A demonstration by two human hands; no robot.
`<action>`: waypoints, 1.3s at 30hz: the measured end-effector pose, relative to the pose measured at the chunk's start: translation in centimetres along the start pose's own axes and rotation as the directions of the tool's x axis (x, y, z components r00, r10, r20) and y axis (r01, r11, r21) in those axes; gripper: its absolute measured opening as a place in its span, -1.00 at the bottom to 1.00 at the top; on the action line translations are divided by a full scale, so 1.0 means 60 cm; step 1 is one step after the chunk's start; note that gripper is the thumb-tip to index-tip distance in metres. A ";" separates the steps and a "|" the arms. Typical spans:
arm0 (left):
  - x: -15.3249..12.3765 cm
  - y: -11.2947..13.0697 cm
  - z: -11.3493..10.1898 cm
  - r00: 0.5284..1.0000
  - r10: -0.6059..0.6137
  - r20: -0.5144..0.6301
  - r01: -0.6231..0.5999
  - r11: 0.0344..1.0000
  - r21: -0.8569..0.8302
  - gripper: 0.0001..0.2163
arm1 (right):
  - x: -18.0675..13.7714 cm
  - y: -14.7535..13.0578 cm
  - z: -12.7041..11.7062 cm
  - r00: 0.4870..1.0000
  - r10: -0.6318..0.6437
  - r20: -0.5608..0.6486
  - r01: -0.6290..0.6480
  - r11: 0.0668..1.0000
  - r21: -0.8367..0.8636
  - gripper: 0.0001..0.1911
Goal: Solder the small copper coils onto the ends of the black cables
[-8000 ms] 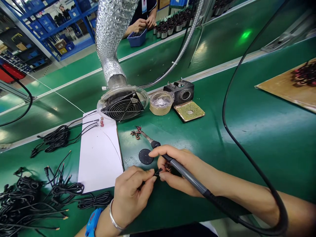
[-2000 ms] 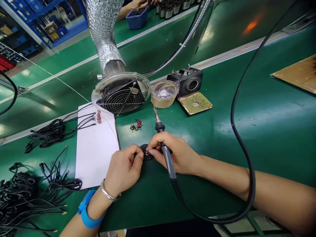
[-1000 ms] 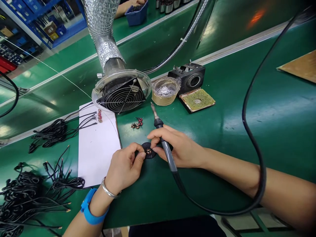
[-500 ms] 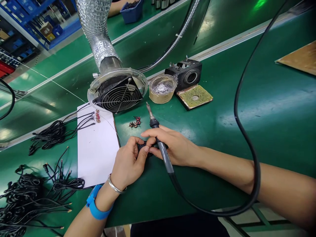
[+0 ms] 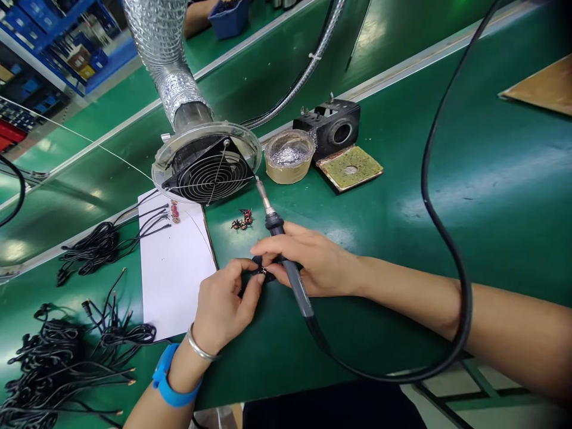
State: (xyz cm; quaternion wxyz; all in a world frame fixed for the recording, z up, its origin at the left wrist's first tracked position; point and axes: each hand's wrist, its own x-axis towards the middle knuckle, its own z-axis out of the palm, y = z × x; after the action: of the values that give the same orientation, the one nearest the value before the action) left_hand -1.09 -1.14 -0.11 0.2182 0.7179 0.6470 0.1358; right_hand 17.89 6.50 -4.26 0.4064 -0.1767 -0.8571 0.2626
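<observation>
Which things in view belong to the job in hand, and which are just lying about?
Likely part of the job:
soldering iron, in the right hand
small part by the left hand
black disc beneath it
cluster of wound parts

Apparently just lying about:
brown board, right edge
blue bin, far side

Fingers [image 5: 252, 291] partly hide the black disc [image 5: 270, 277] and small coppery part [image 5: 264, 270].

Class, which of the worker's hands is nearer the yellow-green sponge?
Right. The right hand is below the yellow-green sponge, slightly left, in the picture; the left hand is farther down and left.
</observation>
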 end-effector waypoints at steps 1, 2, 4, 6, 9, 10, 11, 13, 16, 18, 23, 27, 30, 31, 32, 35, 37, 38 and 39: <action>0.001 -0.001 0.003 0.998 0.055 -0.021 -0.054 0.998 0.041 -0.85 | 0.001 0.000 -0.001 1.000 -0.019 0.023 0.021 0.998 -0.065 -0.72; 0.003 -0.004 0.005 0.992 0.118 -0.041 -0.114 0.990 0.081 -0.84 | 0.002 -0.001 -0.003 0.998 -0.039 0.055 0.046 0.990 -0.133 -0.73; 0.006 -0.012 0.007 0.967 0.243 -0.076 -0.227 0.958 0.177 -0.80 | 0.003 -0.002 -0.007 0.990 -0.074 0.119 0.100 0.967 -0.235 -0.73; 0.008 -0.020 0.005 0.938 0.332 -0.102 -0.294 0.915 0.276 -0.77 | 0.004 -0.003 -0.011 0.983 -0.103 0.151 0.141 0.953 -0.269 -0.71; 0.007 -0.024 -0.001 0.920 0.376 -0.110 -0.328 0.893 0.308 -0.82 | 0.005 -0.004 -0.018 0.990 -0.091 0.112 0.116 0.961 -0.249 -0.73; 0.005 -0.022 -0.003 0.920 0.375 -0.112 -0.331 0.899 0.287 -0.85 | 0.005 -0.004 -0.020 0.993 -0.080 0.084 0.097 0.969 -0.229 -0.74; 0.003 -0.018 -0.004 0.922 0.369 -0.116 -0.330 0.907 0.262 -0.86 | 0.005 -0.004 -0.023 0.996 -0.069 0.052 0.079 0.976 -0.204 -0.74; -0.001 -0.009 -0.004 0.924 0.359 -0.130 -0.325 0.918 0.227 -0.84 | 0.005 -0.003 -0.027 0.998 -0.059 -0.013 0.056 0.988 -0.143 -0.72; -0.004 0.004 0.003 0.919 0.367 -0.148 -0.326 0.914 0.241 -0.81 | 0.004 -0.003 -0.029 0.996 -0.052 -0.068 0.047 0.995 -0.084 -0.66; -0.004 0.008 0.008 0.906 0.395 -0.151 -0.341 0.895 0.288 -0.85 | 0.003 -0.003 -0.029 0.996 -0.046 -0.076 0.039 0.996 -0.079 -0.63; -0.006 0.000 0.007 0.877 0.470 -0.102 -0.391 0.820 0.417 -0.93 | 0.001 -0.005 -0.027 0.997 -0.020 -0.077 0.014 0.997 -0.078 -0.61; -0.002 -0.008 0.008 0.825 0.560 -0.077 -0.461 0.745 0.482 -0.84 | 0.001 -0.005 -0.024 0.997 -0.009 -0.078 0.005 0.999 -0.053 -0.64; 0.004 -0.011 0.009 0.774 0.627 -0.084 -0.511 0.697 0.503 -0.81 | 0.001 -0.005 -0.019 0.996 -0.017 -0.086 0.015 0.999 -0.029 -0.67; 0.005 -0.012 0.007 0.771 0.631 -0.087 -0.514 0.698 0.499 -0.81 | 0.001 -0.005 -0.017 0.996 -0.017 -0.082 0.015 1.000 -0.022 -0.68; 0.005 -0.014 0.005 0.776 0.624 -0.091 -0.512 0.707 0.488 -0.82 | 0.001 -0.006 -0.016 0.997 -0.014 -0.073 0.013 1.000 -0.017 -0.69; 0.002 -0.020 -0.008 0.810 0.577 -0.104 -0.476 0.751 0.458 -0.86 | 0.001 -0.008 -0.014 0.999 0.003 -0.035 -0.003 1.000 -0.001 -0.69; -0.002 -0.023 -0.016 0.840 0.533 -0.106 -0.442 0.783 0.437 -0.84 | 0.001 -0.008 -0.014 1.000 0.013 -0.015 -0.013 1.000 0.013 -0.69; -0.004 -0.024 -0.018 0.852 0.513 -0.107 -0.428 0.799 0.423 -0.83 | 0.001 -0.008 -0.014 1.000 0.016 -0.011 -0.016 1.000 0.020 -0.70; -0.005 -0.023 -0.019 0.861 0.497 -0.108 -0.418 0.813 0.406 -0.84 | 0.001 -0.007 -0.014 1.000 0.019 -0.009 -0.018 0.999 0.026 -0.71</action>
State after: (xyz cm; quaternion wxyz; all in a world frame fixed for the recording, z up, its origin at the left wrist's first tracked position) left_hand -2.90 -1.21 0.23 -0.0292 0.8623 0.4872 0.1352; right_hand 18.46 6.41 -3.54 0.4103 -0.1805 -0.8500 0.2768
